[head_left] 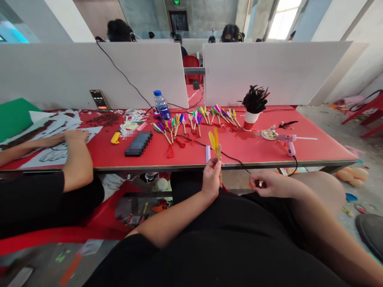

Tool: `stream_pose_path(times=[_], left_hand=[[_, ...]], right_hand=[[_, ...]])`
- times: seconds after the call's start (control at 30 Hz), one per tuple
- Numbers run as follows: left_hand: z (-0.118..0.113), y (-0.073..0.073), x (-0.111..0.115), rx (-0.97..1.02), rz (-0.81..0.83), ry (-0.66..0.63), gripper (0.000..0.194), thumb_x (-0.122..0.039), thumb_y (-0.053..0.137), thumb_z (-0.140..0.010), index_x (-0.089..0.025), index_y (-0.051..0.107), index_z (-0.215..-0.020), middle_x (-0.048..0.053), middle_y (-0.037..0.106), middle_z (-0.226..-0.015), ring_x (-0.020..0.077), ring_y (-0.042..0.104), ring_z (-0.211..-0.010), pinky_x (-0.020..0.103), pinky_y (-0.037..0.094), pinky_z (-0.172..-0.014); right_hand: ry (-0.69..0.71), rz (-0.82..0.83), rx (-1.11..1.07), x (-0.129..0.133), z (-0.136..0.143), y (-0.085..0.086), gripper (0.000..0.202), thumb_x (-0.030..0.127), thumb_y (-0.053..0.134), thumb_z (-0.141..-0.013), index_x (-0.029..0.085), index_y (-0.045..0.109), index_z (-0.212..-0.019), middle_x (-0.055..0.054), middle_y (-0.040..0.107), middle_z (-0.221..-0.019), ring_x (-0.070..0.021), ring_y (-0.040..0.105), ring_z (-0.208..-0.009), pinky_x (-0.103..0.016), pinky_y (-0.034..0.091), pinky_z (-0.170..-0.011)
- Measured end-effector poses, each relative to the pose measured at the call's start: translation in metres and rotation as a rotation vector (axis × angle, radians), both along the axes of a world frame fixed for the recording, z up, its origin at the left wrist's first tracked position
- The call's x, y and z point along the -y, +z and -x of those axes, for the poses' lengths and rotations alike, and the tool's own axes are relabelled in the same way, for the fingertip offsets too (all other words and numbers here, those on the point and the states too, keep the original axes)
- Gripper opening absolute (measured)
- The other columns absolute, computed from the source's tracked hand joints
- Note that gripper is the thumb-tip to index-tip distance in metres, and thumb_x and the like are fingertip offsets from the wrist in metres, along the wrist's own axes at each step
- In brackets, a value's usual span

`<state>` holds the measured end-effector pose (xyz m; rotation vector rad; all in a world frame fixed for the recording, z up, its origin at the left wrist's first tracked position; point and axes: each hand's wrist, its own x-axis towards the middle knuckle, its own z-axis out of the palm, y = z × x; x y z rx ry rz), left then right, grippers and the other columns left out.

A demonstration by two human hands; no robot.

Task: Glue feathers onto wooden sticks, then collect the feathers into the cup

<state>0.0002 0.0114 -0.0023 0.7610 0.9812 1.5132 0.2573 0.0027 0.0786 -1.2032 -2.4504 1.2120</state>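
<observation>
My left hand [212,177] is closed around a wooden stick with a spoon-like rounded top [219,150], held upright in front of the table edge. Yellow feathers [214,139] rise beside that top, and a bit of red tassel [224,187] hangs below the hand. To the right, over my lap, my right hand [266,183] pinches a thin orange feather [245,182]. Its tip points left towards the stick, apart from it. Rows of finished-looking sticks with coloured feathers [176,123] lie on the red table [185,157], some with red tassels [170,151].
A pink glue gun [289,144] stands at the right by a small glue-smeared dish [269,133]. Black feathers [255,99] fill a paper cup [250,120]. A blue-capped bottle [162,105], dark phone [138,143] and yellow cutter [115,137] lie leftward. A co-worker's hands [76,136] rest on drawn paper.
</observation>
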Motion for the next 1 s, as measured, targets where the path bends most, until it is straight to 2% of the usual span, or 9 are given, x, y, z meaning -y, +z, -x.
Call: stream_pose_path(times=[0.1,0.2,0.27,0.33,0.47,0.57,0.67,0.83,1.0], left_hand=[[0.001,0.002,0.003,0.037,0.010,-0.042,0.047,-0.055,0.092,-0.083,-0.019,0.073,-0.107,-0.001,0.066,-0.086,0.0077,0.044,-0.060,0.024,0.032,-0.053],[0.001,0.002,0.006,0.026,0.017,-0.098,0.044,-0.049,0.092,-0.084,-0.019,0.075,-0.111,0.000,0.069,-0.088,0.0076,0.044,-0.060,0.023,0.032,-0.053],[0.001,0.002,0.007,0.008,0.009,-0.127,0.043,-0.045,0.091,-0.085,-0.019,0.076,-0.115,0.002,0.072,-0.091,0.0090,0.051,-0.065,0.023,0.038,-0.058],[0.001,0.002,0.008,-0.009,-0.001,-0.167,0.045,-0.042,0.091,-0.083,-0.019,0.077,-0.119,0.002,0.073,-0.091,0.0110,0.057,-0.072,0.023,0.043,-0.063],[0.000,0.002,0.009,-0.034,0.013,-0.238,0.046,-0.037,0.091,-0.080,-0.018,0.079,-0.120,0.002,0.072,-0.088,0.0124,0.058,-0.073,0.022,0.040,-0.058],[0.000,0.003,0.008,-0.053,0.036,-0.225,0.046,-0.036,0.089,-0.079,-0.018,0.080,-0.120,0.003,0.072,-0.091,0.0122,0.060,-0.071,0.021,0.040,-0.054],[0.001,0.004,0.007,-0.079,0.072,-0.237,0.045,-0.037,0.089,-0.079,-0.018,0.079,-0.119,0.004,0.074,-0.095,0.0119,0.063,-0.071,0.020,0.041,-0.051],[0.002,0.005,0.007,-0.139,0.089,-0.254,0.045,-0.041,0.087,-0.082,-0.018,0.078,-0.119,0.004,0.075,-0.096,0.0109,0.064,-0.068,0.018,0.041,-0.048],[0.002,0.004,0.005,-0.154,0.086,-0.248,0.047,-0.044,0.089,-0.082,-0.017,0.078,-0.119,0.004,0.075,-0.096,0.0101,0.064,-0.066,0.018,0.038,-0.047]], right_hand=[[-0.056,0.154,-0.305,0.001,0.009,0.010,0.025,0.042,0.085,-0.090,0.022,0.070,-0.092,0.001,0.067,-0.078,-0.0138,0.058,-0.066,-0.027,0.047,-0.061],[-0.198,0.166,-0.551,-0.008,0.020,0.016,0.046,0.052,0.094,-0.087,0.021,0.074,-0.115,-0.002,0.073,-0.086,-0.0154,0.067,-0.074,-0.028,0.054,-0.067],[-0.285,0.125,-0.640,-0.015,0.028,0.018,0.048,0.055,0.096,-0.085,0.021,0.076,-0.112,-0.003,0.075,-0.087,-0.0162,0.069,-0.076,-0.029,0.055,-0.070],[-0.373,0.086,-0.691,-0.022,0.035,0.018,0.045,0.056,0.098,-0.082,0.021,0.075,-0.098,-0.004,0.077,-0.084,-0.0159,0.068,-0.073,-0.029,0.053,-0.066],[-0.487,0.054,-0.666,-0.030,0.044,0.023,0.046,0.060,0.097,-0.080,0.021,0.074,-0.091,-0.007,0.082,-0.084,-0.0145,0.063,-0.062,-0.028,0.046,-0.058],[-0.418,0.006,-0.548,-0.032,0.047,0.029,0.044,0.062,0.088,-0.088,0.020,0.081,-0.098,-0.009,0.084,-0.087,-0.0185,0.068,-0.067,-0.031,0.049,-0.059],[-0.347,-0.104,-0.449,-0.035,0.050,0.031,0.037,0.058,0.086,-0.089,0.021,0.086,-0.095,-0.009,0.085,-0.094,-0.0221,0.074,-0.081,-0.034,0.055,-0.070],[-0.404,-0.054,-0.446,-0.043,0.054,0.015,0.035,0.053,0.094,-0.079,0.022,0.085,-0.091,-0.005,0.082,-0.083,-0.0233,0.077,-0.077,-0.036,0.060,-0.075],[-0.437,-0.099,-0.410,-0.050,0.056,0.002,0.027,0.048,0.090,-0.082,0.022,0.087,-0.091,-0.006,0.086,-0.087,-0.0235,0.078,-0.077,-0.034,0.058,-0.072]])
